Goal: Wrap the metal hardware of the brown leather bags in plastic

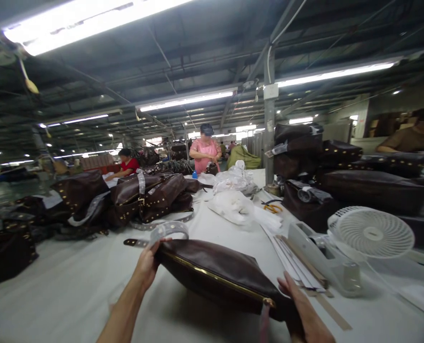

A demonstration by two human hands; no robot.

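Note:
A dark brown leather bag (215,267) lies tilted in front of me, with a gold zipper (205,271) running along its near side. The zipper looks closed, and a pinkish strip (264,321) hangs from its right end. My left hand (148,267) is closed on the bag's left end. Beside that hand are a plastic-wrapped strap (171,230) and a dark studded tab (135,243). At the bag's right end, my right hand (303,305) has its fingers fairly straight along the far side, gripping the dark end piece; its thumb is mostly hidden.
More brown studded bags (155,195) are heaped at left, and others (372,188) are stacked at right. White plastic bags (233,207), yellow-handled scissors (272,208), paper strips (294,262), a clear plastic holder (326,262) and a white fan (372,233) occupy the table. Co-workers (205,152) stand beyond.

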